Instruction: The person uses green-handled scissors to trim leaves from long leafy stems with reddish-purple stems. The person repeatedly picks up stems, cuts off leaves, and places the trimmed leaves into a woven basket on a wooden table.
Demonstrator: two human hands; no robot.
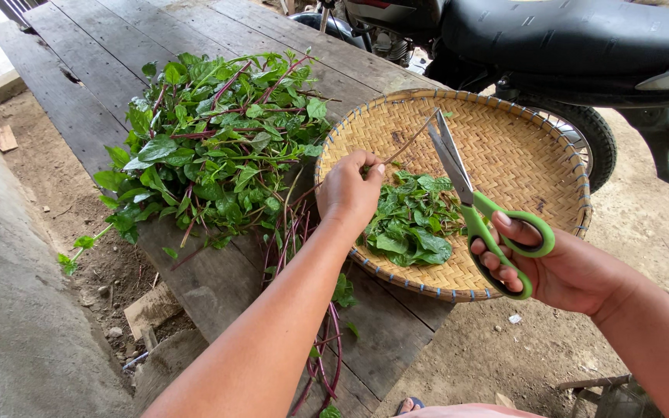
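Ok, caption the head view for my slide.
Left hand holds a thin stem over a woven tray of leaves; right hand holds green scissors.

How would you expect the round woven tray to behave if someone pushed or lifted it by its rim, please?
The woven tray looks thin, so it is probably light and would slide easily on the wooden table. Part of it overhangs the table edge, so a push that way might tip it. Being shallow, it could spill the cut leaves if lifted unevenly.
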